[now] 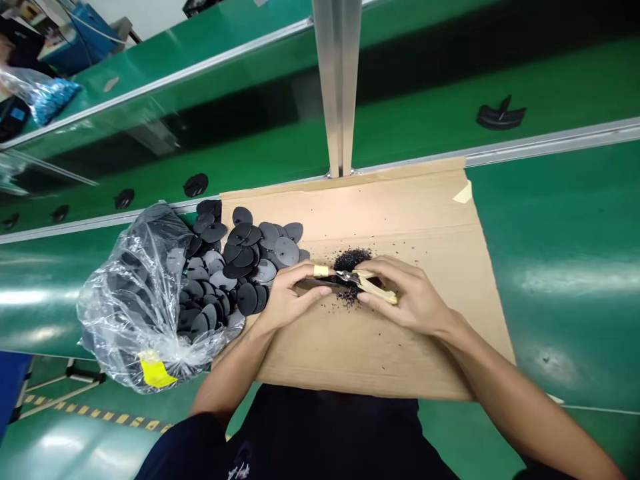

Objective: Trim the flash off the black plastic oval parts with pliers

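My left hand [293,293] pinches a thin black plastic disc [311,285], seen nearly edge-on, between thumb and fingers. A strip of yellow tape wraps one of its fingers. My right hand [417,293] is closed around cutting pliers [373,288] with cream handles. Their metal jaws meet the right edge of the disc; whether they are closed on it I cannot tell. Under and behind both hands lies a heap of small black trimmings [353,259] on the cardboard sheet [400,220]. Left of my left hand, many loose black discs [240,253] overlap in a pile.
A clear plastic bag [135,287] of black discs spills open at the left. Behind the cardboard, a metal post [340,87] rises beside a green conveyor belt [425,87] carrying scattered black parts [501,116]. A bag of blue pieces [53,97] sits at the far left.
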`<state>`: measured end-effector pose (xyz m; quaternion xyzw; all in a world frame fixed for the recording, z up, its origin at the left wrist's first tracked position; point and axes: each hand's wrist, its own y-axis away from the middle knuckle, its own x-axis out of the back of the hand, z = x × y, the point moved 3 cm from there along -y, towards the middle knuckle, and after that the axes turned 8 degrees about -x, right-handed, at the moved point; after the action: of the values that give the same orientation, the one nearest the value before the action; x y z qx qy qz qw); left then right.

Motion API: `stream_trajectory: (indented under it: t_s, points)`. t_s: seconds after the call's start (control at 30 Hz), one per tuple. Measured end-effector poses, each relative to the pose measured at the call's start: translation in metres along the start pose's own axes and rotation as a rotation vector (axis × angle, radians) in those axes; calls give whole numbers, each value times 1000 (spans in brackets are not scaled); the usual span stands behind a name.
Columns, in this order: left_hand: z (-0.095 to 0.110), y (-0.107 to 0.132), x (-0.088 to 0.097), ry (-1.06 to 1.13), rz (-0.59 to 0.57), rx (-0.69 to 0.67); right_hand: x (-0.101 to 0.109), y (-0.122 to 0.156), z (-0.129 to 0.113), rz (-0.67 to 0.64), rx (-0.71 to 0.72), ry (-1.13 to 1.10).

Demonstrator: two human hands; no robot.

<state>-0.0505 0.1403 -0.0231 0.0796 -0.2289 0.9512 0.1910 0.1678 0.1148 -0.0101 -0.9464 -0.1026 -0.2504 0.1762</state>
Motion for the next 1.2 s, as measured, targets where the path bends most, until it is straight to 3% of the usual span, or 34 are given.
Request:
stream_trajectory:
  t_s: [0.47,0.77,0.97,1.2]
  points:
    - [-2,3,-4,-12,-20,-36,-1,6,6,-8,117,118]
    - [0,2,-9,-24,-22,-32,1,12,6,-4,95,245]
    - [2,1,-1,-144,-55,13,5,13,6,22,59,215]
    - [5,2,-11,-140,-222,-66,12,13,5,-9,29,335]
